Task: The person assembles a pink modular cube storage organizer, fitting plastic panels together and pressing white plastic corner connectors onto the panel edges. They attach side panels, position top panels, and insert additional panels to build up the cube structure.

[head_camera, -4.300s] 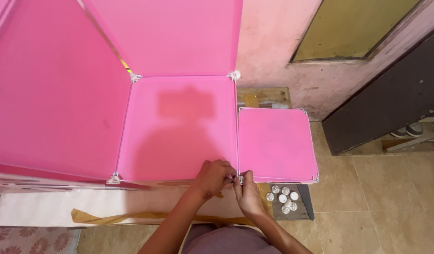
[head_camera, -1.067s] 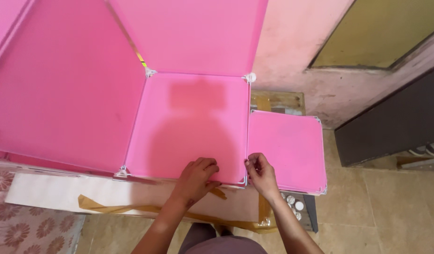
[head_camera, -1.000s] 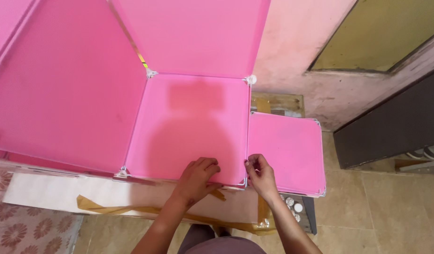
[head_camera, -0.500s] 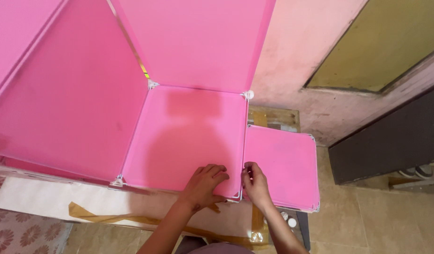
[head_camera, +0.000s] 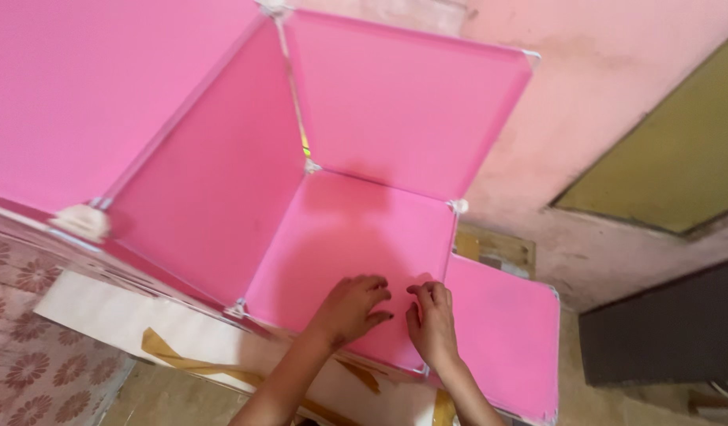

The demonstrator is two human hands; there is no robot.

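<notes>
Single head view, tilted, looking down, close; depth perhaps unclear.

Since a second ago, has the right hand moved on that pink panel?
Yes. The right hand has slid inward from the near right corner connector onto the flat pink panel, beside the left hand.

right hand (head_camera: 432, 326) moved onto pink floor panel (head_camera: 356, 244), beside left hand (head_camera: 349, 307)
</notes>
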